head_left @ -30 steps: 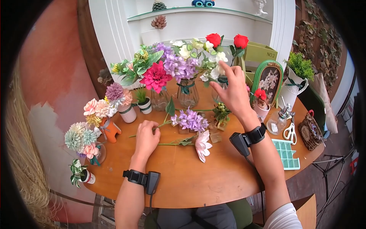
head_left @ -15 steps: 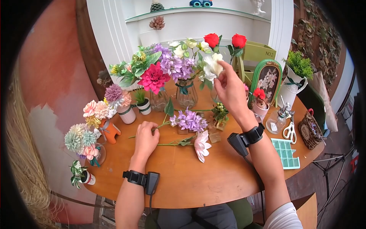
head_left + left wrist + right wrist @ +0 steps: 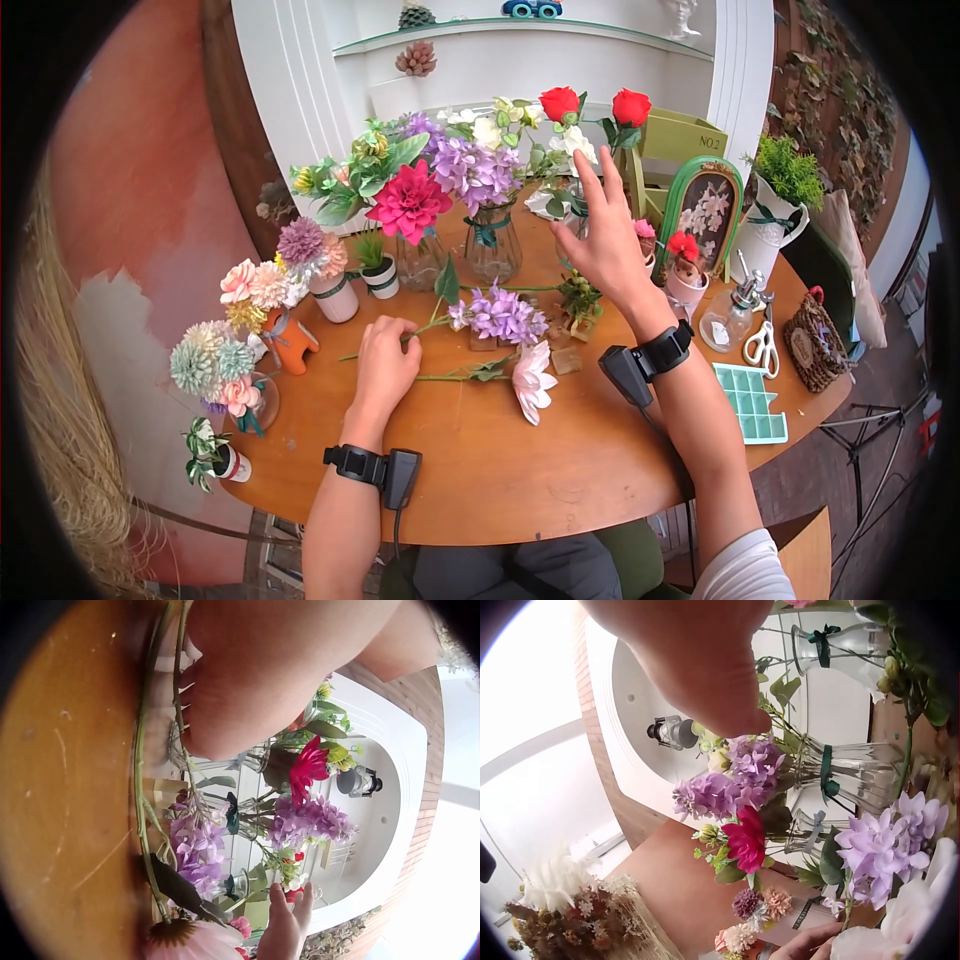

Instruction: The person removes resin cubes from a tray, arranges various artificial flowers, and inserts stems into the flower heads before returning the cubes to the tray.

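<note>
My left hand (image 3: 388, 355) rests low on the table, its fingers curled round the stem of a purple flower (image 3: 500, 315). In front of it lies a pale pink flower (image 3: 533, 382), whose green stem runs back toward the wrist. My right hand (image 3: 608, 235) is raised with fingers spread, holding nothing. Its fingertips are beside white flowers (image 3: 573, 143) in a glass vase with a dark ribbon, partly hidden by the hand. A larger white bloom (image 3: 545, 204) hangs low left of the hand. Two red roses (image 3: 630, 107) stand behind.
Glass vases with purple flowers (image 3: 475, 175) and a magenta flower (image 3: 410, 202) stand at the back. Small flower pots line the left edge. On the right are a green frame (image 3: 700, 215), a glass spray bottle (image 3: 727, 325), white scissors (image 3: 760, 350), a mint tray (image 3: 752, 405) and a woven basket (image 3: 818, 340).
Half a second ago my right fingers were closed at the large white bloom; now they are spread and raised, and that bloom hangs lower. My left hand has stayed put.
</note>
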Demonstrator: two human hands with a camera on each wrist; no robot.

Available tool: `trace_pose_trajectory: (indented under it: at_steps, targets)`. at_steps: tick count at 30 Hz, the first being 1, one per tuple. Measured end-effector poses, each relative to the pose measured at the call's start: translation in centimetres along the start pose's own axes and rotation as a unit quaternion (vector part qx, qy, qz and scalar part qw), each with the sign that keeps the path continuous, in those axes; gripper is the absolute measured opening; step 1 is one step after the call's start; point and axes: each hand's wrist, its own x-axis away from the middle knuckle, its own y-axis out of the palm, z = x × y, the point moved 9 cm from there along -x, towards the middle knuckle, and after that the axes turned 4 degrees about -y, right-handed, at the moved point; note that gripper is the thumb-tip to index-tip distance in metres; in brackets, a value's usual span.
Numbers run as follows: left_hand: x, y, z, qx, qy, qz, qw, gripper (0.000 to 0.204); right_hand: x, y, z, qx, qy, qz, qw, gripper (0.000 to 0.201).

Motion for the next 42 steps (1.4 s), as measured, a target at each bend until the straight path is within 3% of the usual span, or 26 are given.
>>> trace_pose_trajectory:
  at_steps: [3,7,12,17,20,23,25,27,31,32,36,38,39,42]
  targets:
    - [0.0,-0.1,0.1,-0.004,0.001,0.002,1.000,0.016,0.3,0.9,0.3,0.014,-0.011,-0.048,0.999,0.075]
    - [0.0,0.1,0.0,0.001,-0.001,0.000,1.000,0.016,-0.1,0.4,0.1,-0.016,0.013,-0.053,0.998,0.071]
    - [0.1,0.0,-0.1,0.004,0.002,0.003,1.000,0.016,-0.6,-2.1,0.6,-0.040,0.042,0.055,0.997,0.070]
    - [0.1,-0.2,0.1,0.001,0.012,0.022,1.000,0.016,-3.0,-2.7,2.0,-0.075,0.074,0.054,0.993,0.079]
    - [0.0,-0.1,-0.2,0.010,-0.001,0.009,1.000,0.016,-4.4,-1.5,4.2,-0.112,0.139,0.053,0.983,0.084]
    - [0.0,-0.1,-0.1,-0.005,0.008,0.009,1.000,0.017,-4.7,0.4,4.4,-0.088,0.114,0.040,0.989,0.084]
    - [0.0,0.1,-0.3,-0.009,0.006,0.004,1.000,0.017,-4.3,1.4,4.7,-0.085,0.095,0.050,0.991,0.081]
    - [0.0,0.3,-0.6,0.008,0.001,0.010,1.000,0.014,-4.3,2.6,4.1,-0.104,0.039,-0.006,0.994,0.078]
    - [0.0,0.4,-0.9,0.004,-0.002,0.002,1.000,0.014,-3.9,2.1,4.3,-0.103,0.141,-0.069,0.982,0.052]
    - [0.0,0.4,-1.0,-0.001,-0.002,0.002,1.000,0.014,-3.9,1.4,3.9,-0.077,0.098,-0.016,0.992,0.042]
    - [0.1,0.9,-1.5,-0.014,-0.005,-0.008,1.000,0.014,-3.8,2.7,5.0,-0.115,0.142,-0.061,0.981,0.039]
    - [0.1,0.8,-1.3,-0.014,-0.004,-0.011,1.000,0.013,-4.1,0.5,4.1,-0.075,0.090,0.060,0.991,0.032]
    - [0.1,0.8,-1.3,-0.012,-0.006,-0.011,1.000,0.013,-4.2,0.4,3.9,-0.075,0.092,0.060,0.991,0.032]
    - [0.1,0.8,-1.3,-0.011,-0.008,-0.010,1.000,0.014,-4.0,-1.9,4.2,-0.114,0.139,0.166,0.970,0.025]
